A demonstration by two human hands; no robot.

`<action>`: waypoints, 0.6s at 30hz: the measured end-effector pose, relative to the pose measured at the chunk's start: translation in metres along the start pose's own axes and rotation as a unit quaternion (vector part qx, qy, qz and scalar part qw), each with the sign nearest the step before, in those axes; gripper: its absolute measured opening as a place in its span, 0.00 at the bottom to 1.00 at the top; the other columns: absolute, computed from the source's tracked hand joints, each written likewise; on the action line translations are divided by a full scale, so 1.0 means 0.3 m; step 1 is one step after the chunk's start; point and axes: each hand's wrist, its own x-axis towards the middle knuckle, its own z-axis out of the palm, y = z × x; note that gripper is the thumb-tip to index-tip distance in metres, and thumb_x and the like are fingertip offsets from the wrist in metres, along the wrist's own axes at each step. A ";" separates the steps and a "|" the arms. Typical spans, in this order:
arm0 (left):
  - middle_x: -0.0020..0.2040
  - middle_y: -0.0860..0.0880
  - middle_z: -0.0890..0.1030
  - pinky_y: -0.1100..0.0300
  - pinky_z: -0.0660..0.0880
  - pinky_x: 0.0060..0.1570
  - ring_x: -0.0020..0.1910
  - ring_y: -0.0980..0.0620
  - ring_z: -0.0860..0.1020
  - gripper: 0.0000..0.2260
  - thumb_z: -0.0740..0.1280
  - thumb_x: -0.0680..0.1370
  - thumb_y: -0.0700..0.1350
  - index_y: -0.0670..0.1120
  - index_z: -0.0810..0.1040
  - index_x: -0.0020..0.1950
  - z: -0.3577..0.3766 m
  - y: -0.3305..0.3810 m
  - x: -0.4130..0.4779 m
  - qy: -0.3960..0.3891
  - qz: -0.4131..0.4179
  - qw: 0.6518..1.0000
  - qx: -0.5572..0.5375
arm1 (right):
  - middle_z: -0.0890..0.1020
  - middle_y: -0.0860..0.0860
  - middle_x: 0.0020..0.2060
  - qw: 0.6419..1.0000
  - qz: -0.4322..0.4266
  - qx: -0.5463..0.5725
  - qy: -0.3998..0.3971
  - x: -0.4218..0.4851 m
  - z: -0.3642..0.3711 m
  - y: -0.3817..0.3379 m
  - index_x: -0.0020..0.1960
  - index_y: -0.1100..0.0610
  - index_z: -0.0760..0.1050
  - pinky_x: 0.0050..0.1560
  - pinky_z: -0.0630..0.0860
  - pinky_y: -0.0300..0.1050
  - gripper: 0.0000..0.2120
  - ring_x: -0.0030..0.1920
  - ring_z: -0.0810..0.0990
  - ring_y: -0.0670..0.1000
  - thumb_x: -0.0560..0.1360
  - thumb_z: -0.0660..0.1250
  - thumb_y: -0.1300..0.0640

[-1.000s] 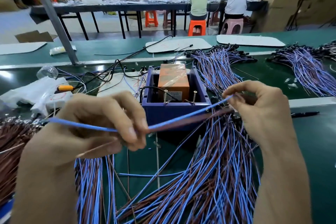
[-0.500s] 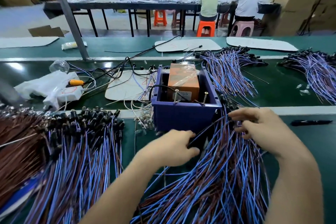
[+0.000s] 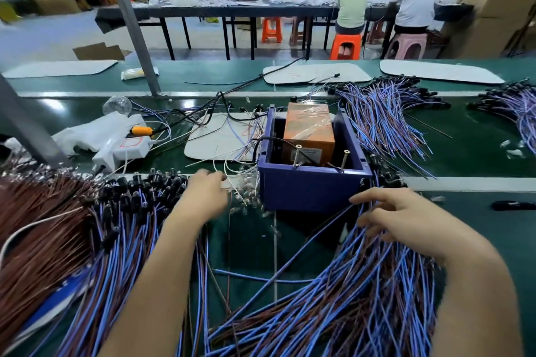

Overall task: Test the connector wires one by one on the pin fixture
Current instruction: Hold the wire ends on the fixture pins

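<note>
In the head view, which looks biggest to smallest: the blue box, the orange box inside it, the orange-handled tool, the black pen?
1. Blue box
2. Orange box
3. Black pen and orange-handled tool: both small; the pen lies nearer the camera, so I won't rank them.

There are four heaps of wires (image 3: 348, 298) on the green table (image 3: 478, 153). One blue box (image 3: 310, 191) holds one orange block (image 3: 310, 127), and two screws (image 3: 297, 155) stand at its front wall. Four pale mats (image 3: 223, 136), one black pen (image 3: 513, 205) and three people (image 3: 352, 0) are also in view.
</note>
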 end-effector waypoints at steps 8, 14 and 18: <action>0.59 0.42 0.79 0.54 0.73 0.60 0.60 0.43 0.76 0.20 0.60 0.74 0.31 0.46 0.80 0.60 0.049 -0.024 0.016 0.019 -0.035 0.999 -0.026 | 0.85 0.45 0.43 1.000 -0.001 -0.002 0.000 0.004 0.002 0.011 0.60 0.44 0.75 0.53 0.79 0.49 0.16 0.42 0.83 0.43 0.80 0.59 0.61; 0.47 0.44 0.81 0.62 0.71 0.47 0.45 0.48 0.77 0.12 0.68 0.74 0.32 0.45 0.83 0.53 -0.010 -0.034 -0.005 0.106 0.006 0.983 -0.152 | 0.84 0.45 0.42 1.000 -0.008 0.016 -0.002 0.006 0.002 0.013 0.59 0.43 0.75 0.52 0.79 0.49 0.14 0.43 0.83 0.46 0.80 0.60 0.60; 0.44 0.48 0.83 0.65 0.75 0.51 0.41 0.56 0.79 0.12 0.70 0.74 0.34 0.47 0.82 0.54 -0.094 0.006 -0.049 0.210 0.062 0.947 -0.236 | 0.85 0.48 0.43 0.998 -0.044 0.047 -0.010 0.001 0.013 -0.018 0.59 0.46 0.76 0.50 0.80 0.47 0.13 0.43 0.83 0.47 0.80 0.60 0.60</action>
